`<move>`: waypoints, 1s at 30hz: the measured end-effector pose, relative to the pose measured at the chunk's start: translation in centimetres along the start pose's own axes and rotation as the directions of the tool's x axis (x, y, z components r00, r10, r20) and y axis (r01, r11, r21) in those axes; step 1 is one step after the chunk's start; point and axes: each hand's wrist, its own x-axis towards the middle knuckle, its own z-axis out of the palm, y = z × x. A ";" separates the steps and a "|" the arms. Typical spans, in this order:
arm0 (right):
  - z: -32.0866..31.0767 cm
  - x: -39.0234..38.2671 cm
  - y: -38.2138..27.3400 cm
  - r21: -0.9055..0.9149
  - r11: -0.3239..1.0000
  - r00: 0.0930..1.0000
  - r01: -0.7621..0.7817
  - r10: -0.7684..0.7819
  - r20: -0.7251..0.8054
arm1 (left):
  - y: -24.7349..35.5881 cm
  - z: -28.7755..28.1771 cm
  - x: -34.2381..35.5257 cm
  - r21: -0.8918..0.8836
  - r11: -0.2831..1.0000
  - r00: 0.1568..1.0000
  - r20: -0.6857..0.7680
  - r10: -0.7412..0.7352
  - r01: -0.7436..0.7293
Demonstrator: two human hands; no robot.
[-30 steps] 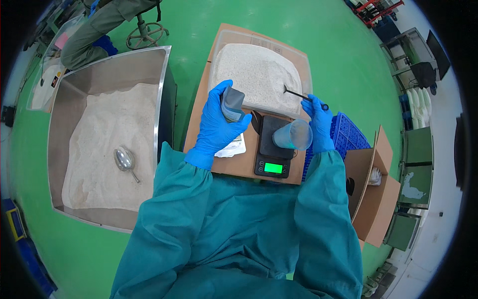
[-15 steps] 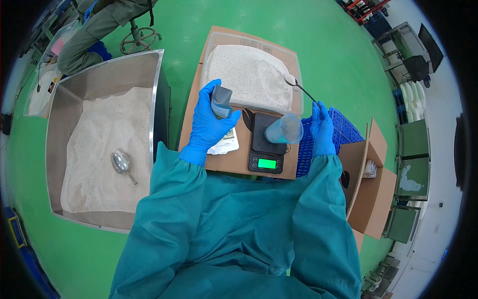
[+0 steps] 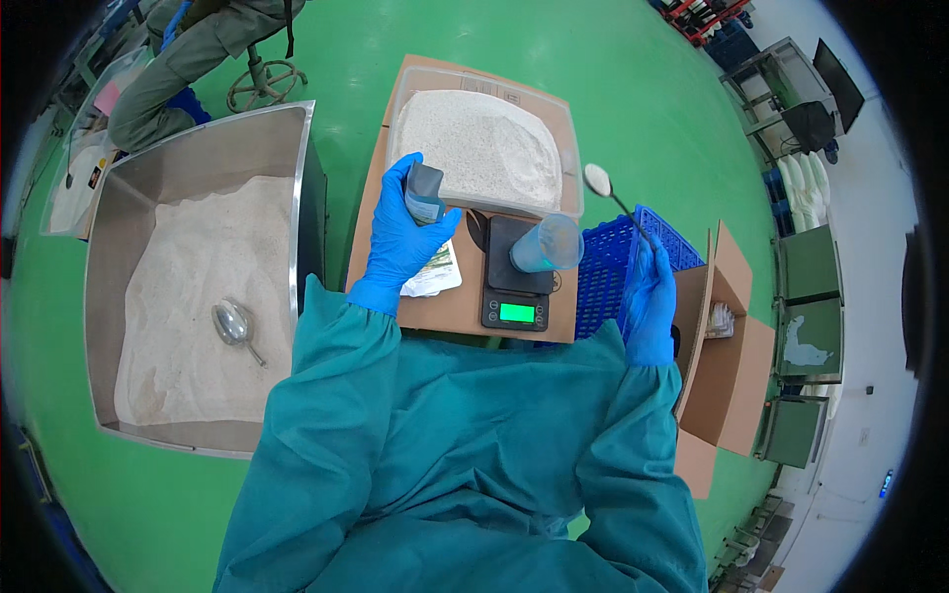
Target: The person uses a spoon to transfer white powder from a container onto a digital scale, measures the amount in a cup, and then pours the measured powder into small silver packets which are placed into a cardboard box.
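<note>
Blue-gloved, my left hand (image 3: 395,247) grips a small grey-blue pouch (image 3: 424,195) upright, just in front of a clear plastic tub (image 3: 572,163) of whitish granular powder (image 3: 474,143). My right hand (image 3: 649,306) pinches the dark handle of a long spoon (image 3: 627,211), whose bowl carries a heap of white powder, out to the right of the tub. Between my hands a black digital scale (image 3: 502,265) with a lit green display bears a translucent blue plastic cup (image 3: 546,244). White printed packets (image 3: 435,275) lie beside the scale, partly under my left hand.
A cardboard surface (image 3: 368,247) supports the tub and scale. On the left stands a large steel bin (image 3: 297,198) of pale powder with a metal scoop (image 3: 233,322) in it. A blue basket (image 3: 600,277) and open cardboard box (image 3: 746,385) stand right. A seated person's leg (image 3: 163,104) is far left.
My right hand has drawn the spoon out from over the tub's right edge to the right, and its bowl now shows heaped powder. My left hand still grips the pouch.
</note>
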 end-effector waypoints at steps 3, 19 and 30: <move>-1.3 -3.1 -0.1 -0.052 0.999 1.000 -0.004 0.003 -0.019 | 0.0 0.1 -0.1 -0.022 1.000 1.000 -0.005 0.018 -0.018; 2.1 -8.5 -0.5 -0.710 0.449 0.840 0.542 -0.296 0.454 | -0.2 0.0 -0.4 -0.019 1.000 1.000 0.003 -0.005 0.005; 2.5 7.1 3.6 -0.634 0.714 0.955 0.298 -0.233 0.186 | -0.3 0.3 -0.4 -0.017 0.999 0.999 0.030 -0.045 0.046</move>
